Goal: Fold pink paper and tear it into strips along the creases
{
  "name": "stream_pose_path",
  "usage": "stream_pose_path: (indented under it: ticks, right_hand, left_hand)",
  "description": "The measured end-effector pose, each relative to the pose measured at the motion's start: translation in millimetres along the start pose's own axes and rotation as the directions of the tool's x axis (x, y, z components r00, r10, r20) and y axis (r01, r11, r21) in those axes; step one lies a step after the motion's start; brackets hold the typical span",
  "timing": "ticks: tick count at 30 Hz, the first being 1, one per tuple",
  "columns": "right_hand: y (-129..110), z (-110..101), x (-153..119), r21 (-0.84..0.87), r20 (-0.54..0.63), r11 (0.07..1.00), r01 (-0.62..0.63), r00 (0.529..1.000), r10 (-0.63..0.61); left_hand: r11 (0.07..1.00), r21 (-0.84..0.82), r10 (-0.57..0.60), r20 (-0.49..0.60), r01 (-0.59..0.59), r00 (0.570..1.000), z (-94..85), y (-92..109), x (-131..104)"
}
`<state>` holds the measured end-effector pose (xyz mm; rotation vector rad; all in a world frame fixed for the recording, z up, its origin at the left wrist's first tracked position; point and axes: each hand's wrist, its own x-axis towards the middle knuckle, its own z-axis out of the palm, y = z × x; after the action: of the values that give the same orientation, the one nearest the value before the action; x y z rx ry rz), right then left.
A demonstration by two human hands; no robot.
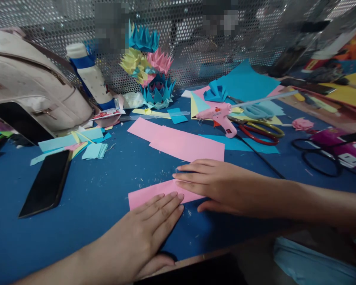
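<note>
A strip of pink paper [150, 190] lies flat on the blue table in front of me, its long edge looking folded. My left hand [148, 225] presses on its near side, fingers stretched out flat and the thumb apart. Over the strip's right end rests my right hand [216, 184], also flat with fingers extended, hiding that end. Just beyond my right fingertips are overlapping pink paper strips [184, 142], which the hand slightly overlaps in view.
Behind the strips lie a pink glue gun [218, 115], red-handled scissors [259, 133] and blue paper [249, 81]. Folded paper flowers [158, 91] stand by the perforated metal screen. At left are a phone [46, 184], paper scraps [95, 151], a bottle [91, 77] and a backpack [32, 79].
</note>
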<state>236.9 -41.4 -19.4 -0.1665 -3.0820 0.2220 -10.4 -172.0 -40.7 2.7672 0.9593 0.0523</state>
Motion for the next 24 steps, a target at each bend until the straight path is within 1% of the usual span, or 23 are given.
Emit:
stream_pose_path:
  ticks: [4,8,12,15,19,24]
  right_hand:
    - [3,-8,9,0.007,0.032,1.000,0.003,0.999,-0.003]
    - [6,-8,16,0.029,0.029,0.999,0.040,0.999,-0.041]
    - [6,-2,16,0.047,0.040,0.997,0.060,0.997,-0.062]
    - [7,4,11,0.096,0.048,0.994,0.048,0.997,-0.053]
    - [11,10,4,0.173,0.076,0.983,0.058,0.995,-0.072]
    - [12,11,3,0.201,0.084,0.978,0.049,0.994,-0.067]
  left_hand:
    - [0.993,-0.120,-0.006,0.039,0.010,0.999,0.1,-5,-3]
    - [0.987,-0.160,0.012,0.067,-0.001,0.998,-0.9,-12,-6]
    - [0.981,-0.193,0.021,0.038,-0.013,0.999,-1.1,-17,-9]
    - [0.978,-0.210,0.014,0.023,-0.008,1.000,-1.6,-18,-11]
    - [0.975,-0.220,0.010,0.020,-0.005,1.000,-2.9,-18,-12]
    - [0.985,-0.170,0.017,0.053,-0.007,0.998,-3.2,-17,-10]
